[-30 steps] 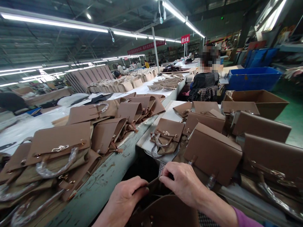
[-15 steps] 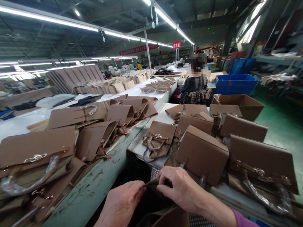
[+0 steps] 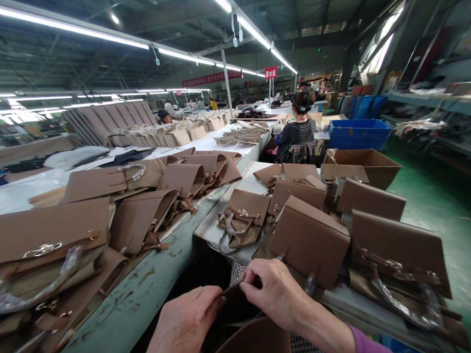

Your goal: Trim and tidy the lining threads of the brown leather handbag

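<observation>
A brown handbag (image 3: 255, 342) rests at my lap, its dark opening facing up toward me. My left hand (image 3: 188, 316) pinches the left part of its top edge, thumb inside the rim. Farther right along that same edge, my right hand (image 3: 272, 286) grips the rim between thumb and curled fingers. The bag's lower part is out of sight below the picture. Just beyond my right hand, a brown bag with a smooth flap (image 3: 310, 236) leans on the side table.
Finished-looking brown bags with plastic-wrapped handles (image 3: 43, 262) cover the long bench (image 3: 139, 291) at left. More lie on the white side table (image 3: 208, 227). A person in a striped top (image 3: 296, 135) sits ahead, near a blue bin (image 3: 358, 132) and an open brown box (image 3: 378, 168).
My hands have drawn slightly apart along the bag's rim, and the opening looks a little wider. The whole view has shifted slightly as my head turned.
</observation>
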Demonstrator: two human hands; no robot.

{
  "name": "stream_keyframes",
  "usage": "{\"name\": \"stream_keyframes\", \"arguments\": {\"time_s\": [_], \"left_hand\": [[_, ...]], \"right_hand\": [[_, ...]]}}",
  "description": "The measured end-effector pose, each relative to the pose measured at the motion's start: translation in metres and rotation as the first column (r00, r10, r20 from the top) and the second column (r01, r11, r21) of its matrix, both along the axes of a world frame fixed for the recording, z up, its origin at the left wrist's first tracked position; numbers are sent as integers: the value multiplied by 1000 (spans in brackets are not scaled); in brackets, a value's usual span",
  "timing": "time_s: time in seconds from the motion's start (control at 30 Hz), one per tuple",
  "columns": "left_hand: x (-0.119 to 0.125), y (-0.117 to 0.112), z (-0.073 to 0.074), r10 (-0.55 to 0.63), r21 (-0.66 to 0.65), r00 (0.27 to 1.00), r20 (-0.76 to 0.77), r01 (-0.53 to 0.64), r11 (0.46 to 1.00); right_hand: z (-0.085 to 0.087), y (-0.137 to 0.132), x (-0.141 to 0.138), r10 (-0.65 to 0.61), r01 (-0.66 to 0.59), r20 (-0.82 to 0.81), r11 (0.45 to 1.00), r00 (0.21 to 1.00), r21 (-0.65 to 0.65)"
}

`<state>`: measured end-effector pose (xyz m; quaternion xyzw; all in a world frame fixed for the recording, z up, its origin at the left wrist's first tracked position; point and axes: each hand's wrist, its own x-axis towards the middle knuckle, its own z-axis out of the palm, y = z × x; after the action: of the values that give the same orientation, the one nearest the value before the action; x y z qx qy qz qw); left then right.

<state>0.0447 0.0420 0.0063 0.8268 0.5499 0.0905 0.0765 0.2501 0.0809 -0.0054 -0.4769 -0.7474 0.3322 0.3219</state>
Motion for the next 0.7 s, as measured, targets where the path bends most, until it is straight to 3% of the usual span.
{"name": "stream_keyframes", "arguments": {"time_s": [0.37, 0.53, 0.7], "left_hand": [[0, 0, 0, 43, -72, 998, 50, -40, 997], [8, 6, 16, 101, -178, 994, 37, -93, 980], [26, 19, 37, 10, -212, 1000, 11, -8, 977]], "right_hand": [[-6, 3, -3, -19, 19, 1, 1000, 1000, 10], [-7, 4, -7, -63, 63, 11, 998, 998, 14], [-2, 0, -7, -32, 32, -54, 999, 998, 11]]}}
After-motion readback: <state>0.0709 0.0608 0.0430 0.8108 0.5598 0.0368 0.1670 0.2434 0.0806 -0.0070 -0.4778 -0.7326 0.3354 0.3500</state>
